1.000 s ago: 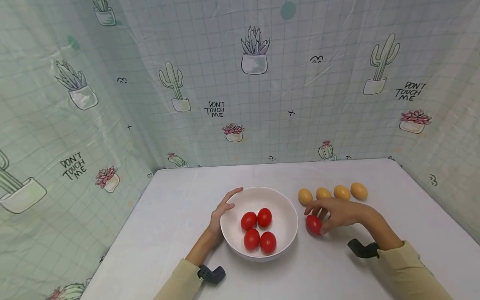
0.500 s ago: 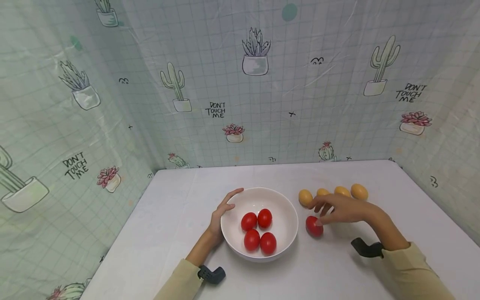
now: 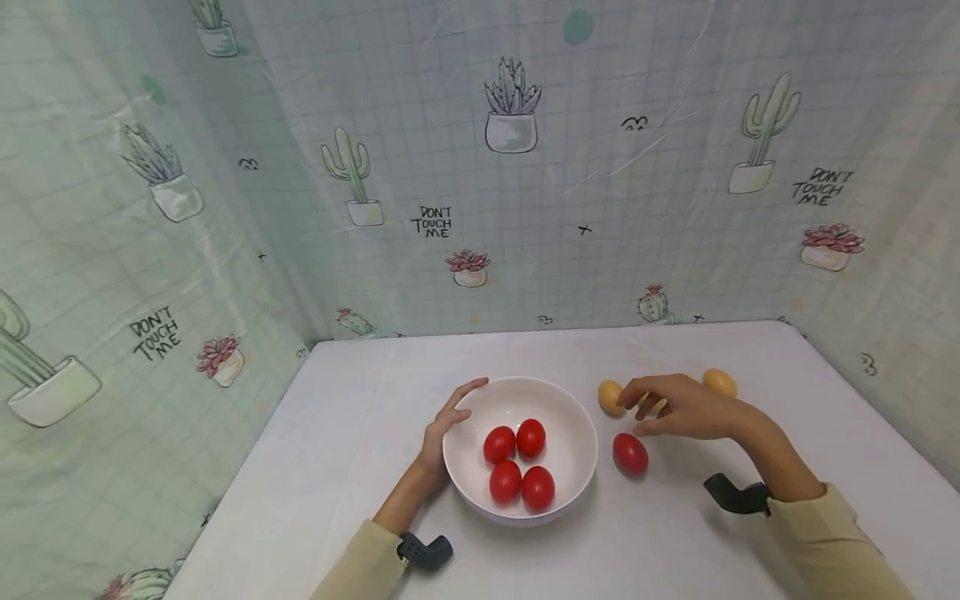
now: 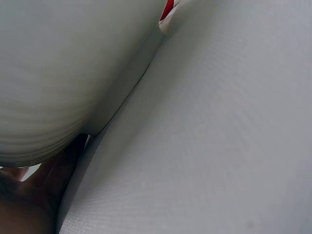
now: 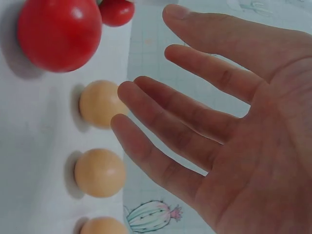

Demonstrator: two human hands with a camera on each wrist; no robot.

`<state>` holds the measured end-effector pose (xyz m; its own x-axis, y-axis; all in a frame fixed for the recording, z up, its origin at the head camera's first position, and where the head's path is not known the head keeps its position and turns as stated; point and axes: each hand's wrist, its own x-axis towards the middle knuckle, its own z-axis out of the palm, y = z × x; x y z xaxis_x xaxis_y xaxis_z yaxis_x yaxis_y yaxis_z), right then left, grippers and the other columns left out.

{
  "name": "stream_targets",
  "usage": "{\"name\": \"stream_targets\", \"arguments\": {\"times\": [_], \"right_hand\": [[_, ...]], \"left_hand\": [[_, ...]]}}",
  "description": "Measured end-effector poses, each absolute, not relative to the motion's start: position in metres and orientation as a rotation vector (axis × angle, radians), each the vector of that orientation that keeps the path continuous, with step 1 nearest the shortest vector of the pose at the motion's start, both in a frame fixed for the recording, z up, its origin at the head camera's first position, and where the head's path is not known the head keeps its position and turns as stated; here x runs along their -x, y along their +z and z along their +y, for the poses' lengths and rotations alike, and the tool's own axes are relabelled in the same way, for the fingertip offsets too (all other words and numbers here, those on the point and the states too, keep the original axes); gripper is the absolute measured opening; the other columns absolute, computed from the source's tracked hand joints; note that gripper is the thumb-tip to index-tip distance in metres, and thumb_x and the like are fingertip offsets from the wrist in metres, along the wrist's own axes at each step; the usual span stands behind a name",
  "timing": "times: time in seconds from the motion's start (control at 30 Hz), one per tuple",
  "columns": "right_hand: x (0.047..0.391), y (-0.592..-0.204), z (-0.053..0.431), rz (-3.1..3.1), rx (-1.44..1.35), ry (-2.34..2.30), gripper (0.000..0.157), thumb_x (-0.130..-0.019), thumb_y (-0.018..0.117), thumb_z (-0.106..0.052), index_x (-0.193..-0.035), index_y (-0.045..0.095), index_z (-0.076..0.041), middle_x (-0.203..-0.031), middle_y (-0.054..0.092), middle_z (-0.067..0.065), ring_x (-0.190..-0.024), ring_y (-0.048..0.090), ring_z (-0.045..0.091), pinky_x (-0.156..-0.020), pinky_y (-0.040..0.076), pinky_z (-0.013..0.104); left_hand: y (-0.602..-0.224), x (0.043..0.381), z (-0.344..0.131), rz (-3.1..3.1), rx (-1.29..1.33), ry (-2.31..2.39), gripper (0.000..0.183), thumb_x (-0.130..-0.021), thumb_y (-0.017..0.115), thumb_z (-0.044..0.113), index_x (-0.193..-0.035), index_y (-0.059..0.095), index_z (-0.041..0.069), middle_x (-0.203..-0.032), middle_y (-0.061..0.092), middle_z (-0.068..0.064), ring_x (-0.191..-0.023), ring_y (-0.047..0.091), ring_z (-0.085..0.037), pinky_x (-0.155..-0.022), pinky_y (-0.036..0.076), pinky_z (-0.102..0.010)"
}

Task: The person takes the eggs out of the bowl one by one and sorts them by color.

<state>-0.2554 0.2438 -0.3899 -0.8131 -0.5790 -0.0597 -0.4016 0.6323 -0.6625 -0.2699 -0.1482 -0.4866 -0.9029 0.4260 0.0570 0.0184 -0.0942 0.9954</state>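
Observation:
My left hand [image 3: 441, 433] grips the left rim of a white bowl [image 3: 576, 450], thumb lapped over the edge and fingers along the outside. Several glossy red egg-shaped pieces, like small tomatoes [image 3: 531, 439], lie inside it. Right of the bowl, one more such red piece [image 3: 631, 455] rests on the table, untouched. Just behind it my right hand [image 3: 690, 408] hovers with fingers loosely extended and nothing in them. In the right wrist view, its fingertips overlap a yellow round piece [image 5: 100, 104]. The left wrist view shows mostly the bowl's outer wall [image 4: 63, 73] and part of a finger.
A row of yellow egg-shaped pieces spans the back right, with its left end piece [image 3: 611, 398] and right end piece [image 3: 720, 382] showing; my right hand covers much of the others. Behind the white table [image 3: 360, 417] hangs a cactus-printed cloth [image 3: 420, 150].
My right hand has let go of the red piece beside the bowl, then lifted and moved back over the yellow row. The left hand and bowl have stayed put.

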Motion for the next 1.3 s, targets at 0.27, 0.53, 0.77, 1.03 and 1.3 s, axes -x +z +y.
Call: {"name": "stream_targets", "arguments": {"times": [0.27,0.53,0.77,1.03,1.3], "right_hand": [[0.258,-0.381,0.237,2.611,0.862,-0.976,0.036,-0.091,0.077,-0.024,-0.123,0.067,-0.009,-0.122,0.071,0.012,-0.105,0.069,0.024,-0.086,0.061,0.034],[0.265,-0.354,0.208,2.651,0.912,-0.913,0.034,-0.090,0.078,-0.024,-0.123,0.069,-0.017,-0.119,0.072,0.006,-0.105,0.069,0.018,-0.085,0.063,0.033],[0.272,-0.335,0.168,2.584,1.010,-0.850,0.034,-0.089,0.079,-0.022,-0.122,0.069,-0.018,-0.122,0.071,0.008,-0.106,0.071,0.024,-0.086,0.062,0.033],[0.285,-0.325,0.124,2.508,1.137,-0.692,0.036,-0.089,0.079,-0.018,-0.123,0.070,-0.017,-0.123,0.072,0.006,-0.105,0.072,0.023,-0.086,0.062,0.031],[0.296,-0.335,0.089,2.445,1.137,-0.593,0.037,-0.087,0.080,-0.017,-0.124,0.070,-0.016,-0.124,0.073,0.008,-0.106,0.071,0.021,-0.084,0.063,0.032]], "left_hand": [[-0.486,0.269,-0.147,1.914,-0.490,2.076,0.059,-0.099,0.024,0.031,-0.157,0.037,0.033,-0.160,0.044,-0.002,-0.143,0.048,-0.027,-0.114,0.046,-0.033],[-0.485,0.269,-0.148,1.930,-0.486,2.074,0.057,-0.099,0.025,0.033,-0.154,0.039,0.038,-0.160,0.044,0.000,-0.143,0.047,-0.027,-0.114,0.046,-0.034],[-0.486,0.270,-0.149,1.924,-0.486,2.083,0.060,-0.100,0.025,0.032,-0.159,0.034,0.029,-0.160,0.043,-0.004,-0.142,0.049,-0.026,-0.113,0.046,-0.031],[-0.484,0.271,-0.147,1.908,-0.482,2.086,0.059,-0.103,0.022,0.037,-0.161,0.031,0.025,-0.161,0.043,-0.003,-0.142,0.048,-0.025,-0.113,0.046,-0.030],[-0.483,0.270,-0.146,1.903,-0.457,2.103,0.060,-0.106,0.015,0.041,-0.160,0.033,0.023,-0.163,0.039,0.001,-0.143,0.046,-0.026,-0.112,0.046,-0.027]]}}
